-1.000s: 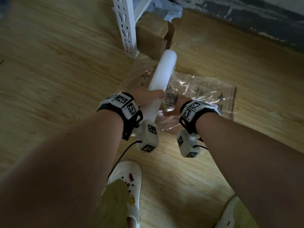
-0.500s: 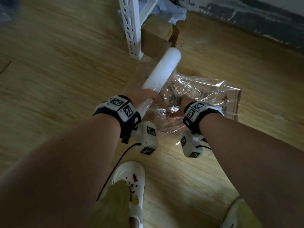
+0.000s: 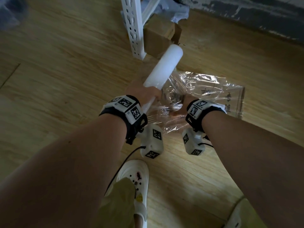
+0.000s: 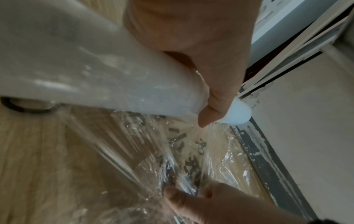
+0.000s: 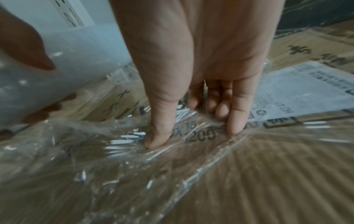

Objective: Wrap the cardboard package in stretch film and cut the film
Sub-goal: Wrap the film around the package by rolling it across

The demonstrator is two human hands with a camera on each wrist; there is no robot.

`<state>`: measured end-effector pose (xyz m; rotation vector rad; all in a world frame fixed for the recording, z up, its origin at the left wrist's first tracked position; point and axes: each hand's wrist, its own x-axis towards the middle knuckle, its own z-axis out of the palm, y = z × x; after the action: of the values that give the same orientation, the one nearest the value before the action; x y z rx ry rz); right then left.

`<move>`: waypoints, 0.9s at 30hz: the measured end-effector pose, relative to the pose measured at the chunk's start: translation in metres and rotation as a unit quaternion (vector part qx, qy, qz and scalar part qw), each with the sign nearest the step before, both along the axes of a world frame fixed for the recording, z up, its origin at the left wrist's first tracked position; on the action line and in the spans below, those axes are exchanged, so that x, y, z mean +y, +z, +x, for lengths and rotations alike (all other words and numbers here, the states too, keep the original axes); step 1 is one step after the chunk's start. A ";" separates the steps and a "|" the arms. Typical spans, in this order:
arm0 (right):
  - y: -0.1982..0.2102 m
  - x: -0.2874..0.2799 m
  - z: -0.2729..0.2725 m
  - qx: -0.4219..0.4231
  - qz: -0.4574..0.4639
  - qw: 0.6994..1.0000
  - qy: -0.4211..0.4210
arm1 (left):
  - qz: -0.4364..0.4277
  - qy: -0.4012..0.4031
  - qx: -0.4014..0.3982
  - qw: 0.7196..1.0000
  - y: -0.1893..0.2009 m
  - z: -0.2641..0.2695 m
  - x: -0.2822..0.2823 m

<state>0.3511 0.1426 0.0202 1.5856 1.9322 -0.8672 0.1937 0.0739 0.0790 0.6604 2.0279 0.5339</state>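
Observation:
A flat cardboard package with black print lies on the wooden floor under crinkled clear stretch film. My left hand grips the near end of the white film roll, which slants up and away above the package's left end. In the left wrist view the film runs taut from the roll down to my right hand. My right hand bears down on the package, thumb and a finger planted in the bunched film, other fingers curled under.
A white perforated shelf post stands just beyond the roll, with a brown cardboard box behind it. A dark wall base runs along the back right. My white shoes and a black cable are near my feet.
My left hand has drawn the roll's near end leftwards, tilting the roll more and stretching the film tighter. The right hand has stayed on the package.

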 end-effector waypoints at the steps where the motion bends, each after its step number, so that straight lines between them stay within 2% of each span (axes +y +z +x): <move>1: 0.000 0.000 0.000 0.014 0.003 1.000 -0.020 | -0.005 0.009 -0.019 1.000 0.002 0.001 0.000; 4: 0.000 0.002 -0.001 0.021 -0.001 1.000 -0.018 | -0.024 0.048 -0.039 0.998 0.004 0.000 0.000; 9: 0.001 0.001 0.000 0.025 0.003 1.000 0.010 | -0.041 0.039 -0.057 0.997 0.007 -0.007 -0.003; 11: 0.001 0.000 0.001 0.032 0.008 0.999 -0.027 | -0.054 0.041 -0.071 0.995 0.014 -0.006 -0.002; 13: 0.004 0.003 0.000 0.033 -0.012 0.999 -0.039 | -0.083 0.012 -0.100 0.991 0.017 -0.006 0.004; 15: 0.014 0.011 0.002 0.017 -0.070 0.997 -0.030 | -0.101 -0.007 -0.125 0.987 0.015 -0.005 0.009; 17: 0.022 0.019 0.003 0.022 -0.099 0.992 -0.071 | -0.095 -0.017 -0.147 0.984 0.013 0.001 0.015; 19: 0.029 0.026 0.005 0.086 -0.066 0.984 -0.144 | -0.078 -0.031 -0.135 0.987 0.010 0.009 0.019; 21: 0.033 0.027 0.004 0.157 -0.040 0.962 -0.221 | -0.069 -0.026 -0.116 0.990 0.008 0.017 0.021; 23: 0.038 0.020 -0.004 0.258 -0.083 0.907 -0.321 | -0.068 -0.024 -0.100 0.992 0.011 0.022 0.022; 25: 0.043 0.016 -0.009 0.316 -0.128 0.857 -0.387 | -0.059 -0.055 -0.105 0.991 0.012 0.026 0.022; 26: 0.041 0.017 -0.011 0.329 -0.145 0.844 -0.399 | -0.055 -0.076 -0.129 0.987 0.014 0.027 0.022; 27: 0.042 0.017 -0.010 0.324 -0.152 0.845 -0.398 | -0.048 -0.100 -0.151 0.982 0.014 0.029 0.021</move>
<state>0.3406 0.1596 0.0622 2.0672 1.3016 -2.1613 0.2232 0.0954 0.0929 0.6725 1.6715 0.3888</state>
